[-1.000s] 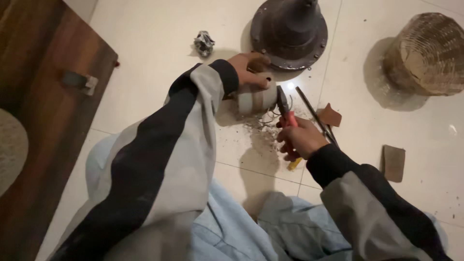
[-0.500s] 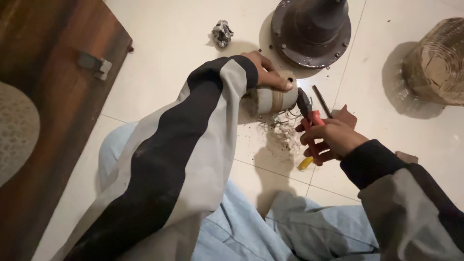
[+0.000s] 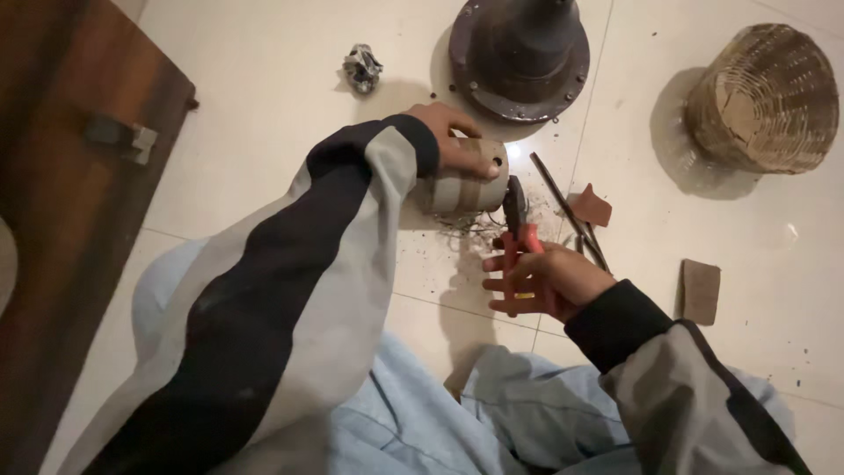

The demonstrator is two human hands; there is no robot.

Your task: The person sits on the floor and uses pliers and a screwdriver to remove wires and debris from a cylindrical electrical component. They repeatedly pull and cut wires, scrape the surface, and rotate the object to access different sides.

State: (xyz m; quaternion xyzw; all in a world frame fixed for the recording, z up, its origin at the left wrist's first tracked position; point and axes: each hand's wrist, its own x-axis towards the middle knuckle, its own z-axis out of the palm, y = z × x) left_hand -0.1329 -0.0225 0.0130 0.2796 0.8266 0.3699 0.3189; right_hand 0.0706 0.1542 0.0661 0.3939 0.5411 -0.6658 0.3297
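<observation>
Wooden board (image 3: 61, 220) along the floor's left edge. Crumpled foil scrap (image 3: 361, 68) near the top edge. Left hand (image 3: 457, 141) wrapped over a metal cylinder (image 3: 466, 186) lying on the floor (image 3: 255, 105), long axis left-right, open end facing right. Right hand (image 3: 541, 280) closed on red-handled pliers (image 3: 514, 230), nose pointing up at that open end, just beside it; wire bits under it. Round dark metal base (image 3: 520, 54) at the top edge, thin rod (image 3: 567, 211) right of the pliers, wicker basket (image 3: 763, 98) in the top right corner.

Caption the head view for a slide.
Left hand steadies a grey metal cylinder on the pale tiled floor while the right hand grips red-handled pliers at its end.
</observation>
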